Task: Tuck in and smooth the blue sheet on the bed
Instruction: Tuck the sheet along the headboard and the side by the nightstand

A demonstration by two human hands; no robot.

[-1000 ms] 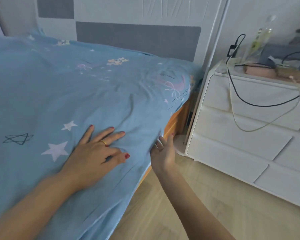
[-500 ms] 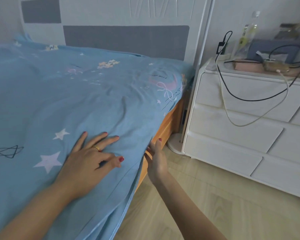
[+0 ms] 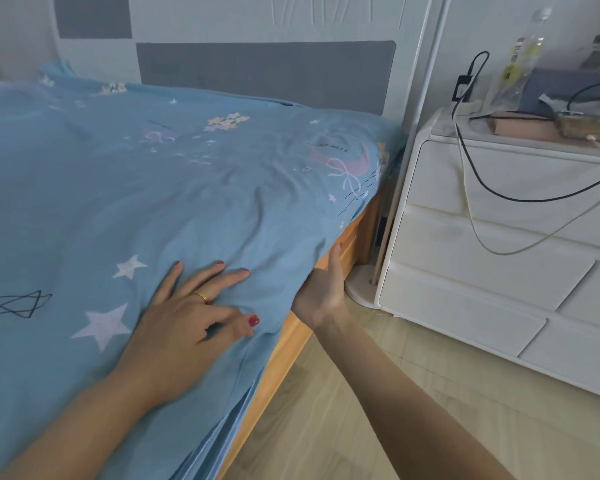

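Right hand (image 3: 321, 289) at the bed's side edge, fingers tucked under the overhang of the blue sheet (image 3: 125, 174) and hidden by the fabric; thumb up along the outside, against the sheet edge. Can't tell whether the hidden fingers pinch cloth or just push it. Directly below that hand: orange wooden bed frame (image 3: 291, 336), exposed where the sheet is lifted. Just inboard of it, on top of the mattress: left hand (image 3: 187, 317) palm-down, fingers straight and spread, pressing the sheet flat, gripping nothing. Gold ring (image 3: 201, 296) on one finger, red nail polish. Small ridge of bunched fabric between the two hands. White star prints (image 3: 101, 325) beside the left hand, outlined dark star (image 3: 18, 304) further out. Sheet covers the whole visible mattress, with creases running from the hands toward the headboard; moon-and-bow print (image 3: 343, 161) near the far corner. Toward the wrist side, sheet edge hangs loose over the frame. Beyond the sheet: grey-panelled headboard (image 3: 264, 76). Outboard of the right hand: round white lamp base (image 3: 361, 289) on the floor, then white drawer unit (image 3: 492, 271) with a black cable (image 3: 478, 174) and a pale cable (image 3: 489, 244) draped down its front, clear bottle (image 3: 520, 60) on top.
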